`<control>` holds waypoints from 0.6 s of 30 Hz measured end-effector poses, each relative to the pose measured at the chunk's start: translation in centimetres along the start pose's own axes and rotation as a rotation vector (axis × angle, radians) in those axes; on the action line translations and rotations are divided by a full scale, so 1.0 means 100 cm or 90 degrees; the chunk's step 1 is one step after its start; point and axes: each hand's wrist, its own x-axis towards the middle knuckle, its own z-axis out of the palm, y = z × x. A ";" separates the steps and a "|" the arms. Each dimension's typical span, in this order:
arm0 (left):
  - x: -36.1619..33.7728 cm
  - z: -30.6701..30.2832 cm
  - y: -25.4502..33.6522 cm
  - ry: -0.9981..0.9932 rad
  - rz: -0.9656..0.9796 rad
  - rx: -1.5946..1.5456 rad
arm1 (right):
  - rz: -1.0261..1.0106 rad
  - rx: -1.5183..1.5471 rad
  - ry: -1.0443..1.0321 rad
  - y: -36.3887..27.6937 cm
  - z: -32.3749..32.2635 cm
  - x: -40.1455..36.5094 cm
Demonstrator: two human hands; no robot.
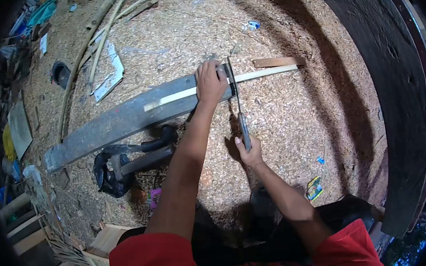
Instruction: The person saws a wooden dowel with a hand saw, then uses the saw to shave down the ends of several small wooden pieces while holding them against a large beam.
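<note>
We seem to be sawing, left hand point(211, 85) clamped over the strip point(268, 73) at twelve o'clock, right hand point(251, 152) gripping the saw point(244, 130), needing steady strokes.

The left hand point(210, 80) hid a middle stretch of the pale strip point(268, 72) and part of the grey board point(112, 118) beneath. From where I stood, the saw's point(244, 128) teeth were too fine to make out, and I couldn't tell how deep any cut went. The right hand point(249, 152) covered the lower handle. Print on the yellow packet point(314, 188) was too small to read. The dark beam point(386, 44) ran off the top edge; the red sleeves point(153, 257) were cut off below.
</note>
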 end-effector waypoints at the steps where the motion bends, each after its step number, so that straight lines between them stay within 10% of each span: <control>1: -0.001 -0.003 -0.003 -0.011 0.028 -0.042 | -0.011 0.007 0.028 0.000 0.005 -0.002; 12: -0.011 -0.048 -0.035 -0.146 0.211 0.131 | -0.122 0.121 0.078 -0.090 -0.002 0.048; 18: 0.013 -0.127 -0.002 -0.193 0.097 0.076 | -0.325 -0.344 0.016 -0.193 -0.036 0.125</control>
